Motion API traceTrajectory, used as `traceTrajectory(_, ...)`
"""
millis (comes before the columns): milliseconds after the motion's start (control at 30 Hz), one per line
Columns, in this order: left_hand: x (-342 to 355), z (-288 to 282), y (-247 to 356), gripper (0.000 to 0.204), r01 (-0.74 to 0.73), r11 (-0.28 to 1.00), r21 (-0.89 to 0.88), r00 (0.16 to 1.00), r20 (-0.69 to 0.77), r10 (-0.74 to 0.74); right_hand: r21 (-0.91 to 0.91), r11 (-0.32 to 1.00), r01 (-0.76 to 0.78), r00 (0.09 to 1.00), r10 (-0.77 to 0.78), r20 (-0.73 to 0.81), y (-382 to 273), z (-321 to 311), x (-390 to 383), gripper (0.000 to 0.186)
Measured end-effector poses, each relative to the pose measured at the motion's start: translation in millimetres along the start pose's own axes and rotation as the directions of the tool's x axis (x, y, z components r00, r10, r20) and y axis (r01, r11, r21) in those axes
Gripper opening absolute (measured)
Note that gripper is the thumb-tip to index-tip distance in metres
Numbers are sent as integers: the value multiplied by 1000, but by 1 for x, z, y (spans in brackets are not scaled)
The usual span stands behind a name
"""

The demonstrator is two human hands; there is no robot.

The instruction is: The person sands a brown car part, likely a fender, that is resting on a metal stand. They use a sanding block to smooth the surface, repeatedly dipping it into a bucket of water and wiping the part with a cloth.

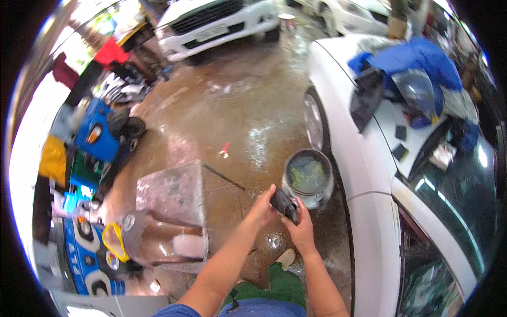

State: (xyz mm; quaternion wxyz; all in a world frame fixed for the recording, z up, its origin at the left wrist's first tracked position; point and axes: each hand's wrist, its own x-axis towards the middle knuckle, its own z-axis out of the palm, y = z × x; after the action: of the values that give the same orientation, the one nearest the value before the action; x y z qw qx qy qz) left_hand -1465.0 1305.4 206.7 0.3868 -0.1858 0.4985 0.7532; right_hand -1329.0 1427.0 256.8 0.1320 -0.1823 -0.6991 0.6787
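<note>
A plain blue shirt [259, 308] lies nearest the camera, with dark green trousers [287, 285] just beyond it and a pale shoe [286, 257] farther out. Past these, both bare hands are closed around a small, dark black object with a smooth surface [285, 205], held above the floor near the middle of the scene; its exact kind cannot be told. The left hand [263, 210] grips its far left end, and the right hand [301, 226] pinches its near right end, fingers bent around the edge. Just beyond the hands, slightly to the right, stands a round grey bucket [320, 199] holding cloudy liquid and something yellow-green. Right of the bucket, a white car [367, 222] fills the side of the scene, a bulky blue cloth heap [433, 61] and two small black flat squares [401, 132] lying on it. The brown, wet floor [211, 113] stretches to a white vehicle with a dark grille [219, 29] at the far side. A small red-and-white scrap [225, 150] lies on the floor, left of the bucket. On the left are a flat greyish-pink board [171, 185], a bright yellow ring-shaped item [112, 243] and a blue wheeled machine [100, 134].
</note>
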Motion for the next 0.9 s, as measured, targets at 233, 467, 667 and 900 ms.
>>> traceTrajectory(233, -198, -128, -39, 65, -218, 872, 438, 900, -256, 353, -269, 962, -35, 866, 164, 472, -71, 69, -78, 36)
traceTrajectory(467, -392, -212, -87, 66, -261, 659, 705, 825, -191, 531, -239, 955, -176, 477, 295, 828, -39, 155, -195, 38)
traceTrajectory(667, -485, -294, -203, 45, -416, 833, 364, 599, -580, 553, -209, 972, -106, 635, 227, 738, -16, 237, -340, 52)
traceTrajectory(900, -554, -284, -249, 40, -624, 778, 76, 494, -733, 467, -190, 903, 384, 558, -64, 827, -27, 263, -433, 76)
